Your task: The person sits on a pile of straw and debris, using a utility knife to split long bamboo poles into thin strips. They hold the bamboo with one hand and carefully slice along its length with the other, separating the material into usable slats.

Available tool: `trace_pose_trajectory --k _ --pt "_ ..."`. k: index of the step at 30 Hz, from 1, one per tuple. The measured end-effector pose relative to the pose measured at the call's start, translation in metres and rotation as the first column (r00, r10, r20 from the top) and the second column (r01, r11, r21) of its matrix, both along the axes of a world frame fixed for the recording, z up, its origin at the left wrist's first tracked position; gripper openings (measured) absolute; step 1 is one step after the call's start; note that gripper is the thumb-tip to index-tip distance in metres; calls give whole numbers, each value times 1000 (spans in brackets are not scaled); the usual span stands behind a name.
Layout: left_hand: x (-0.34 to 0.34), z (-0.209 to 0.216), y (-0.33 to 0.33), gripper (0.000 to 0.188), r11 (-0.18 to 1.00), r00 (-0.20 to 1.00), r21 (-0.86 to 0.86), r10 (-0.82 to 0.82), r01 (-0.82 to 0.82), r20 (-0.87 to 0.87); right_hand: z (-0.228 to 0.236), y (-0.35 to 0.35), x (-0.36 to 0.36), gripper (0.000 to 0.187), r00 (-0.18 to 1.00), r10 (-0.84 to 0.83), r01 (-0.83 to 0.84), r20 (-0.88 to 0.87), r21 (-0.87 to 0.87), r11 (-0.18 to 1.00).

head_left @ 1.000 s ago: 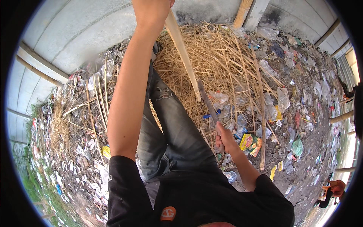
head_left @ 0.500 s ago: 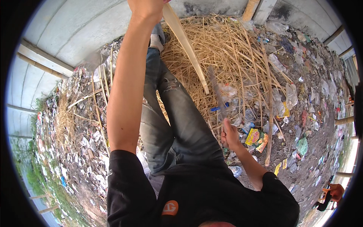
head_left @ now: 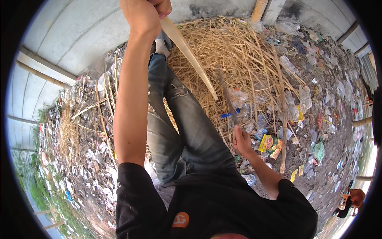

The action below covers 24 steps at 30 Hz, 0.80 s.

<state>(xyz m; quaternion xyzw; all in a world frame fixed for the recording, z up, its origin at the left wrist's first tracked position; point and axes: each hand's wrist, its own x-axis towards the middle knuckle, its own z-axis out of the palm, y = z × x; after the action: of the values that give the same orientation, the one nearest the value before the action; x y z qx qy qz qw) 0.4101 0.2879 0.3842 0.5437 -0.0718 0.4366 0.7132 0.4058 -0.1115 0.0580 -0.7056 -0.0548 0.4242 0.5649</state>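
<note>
My left hand (head_left: 145, 14) is closed around the top of a pale bamboo strip (head_left: 190, 55), which slants down over the straw pile (head_left: 246, 59). My right hand (head_left: 242, 139) grips a dark blade (head_left: 227, 97) just beside the strip's lower end. I think the blade should meet the strip at a flat angle, away from my leg (head_left: 191, 123).
</note>
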Motion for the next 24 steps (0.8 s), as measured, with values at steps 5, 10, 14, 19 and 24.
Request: trace_pose_trajectory --k 5,10,14,19,24 --pt "-13 5 -23 66 952 945 52 306 -302 -115 61 9 17 59 997 -50 53 -55 51 997" --pt "-9 6 -25 66 942 935 68 334 -327 -119 159 50 39 57 913 -397 218 97 705 675" --pt "5 12 -32 66 953 945 59 301 -296 -131 -11 20 -9 59 857 -305 67 416 496 865" --pt "1 8 -26 68 954 952 86 295 -288 -86 33 27 26 61 997 -32 29 -66 -44 999" --pt "2 5 -28 70 939 935 105 339 -329 -102 163 56 53 63 937 -299 117 182 642 757"
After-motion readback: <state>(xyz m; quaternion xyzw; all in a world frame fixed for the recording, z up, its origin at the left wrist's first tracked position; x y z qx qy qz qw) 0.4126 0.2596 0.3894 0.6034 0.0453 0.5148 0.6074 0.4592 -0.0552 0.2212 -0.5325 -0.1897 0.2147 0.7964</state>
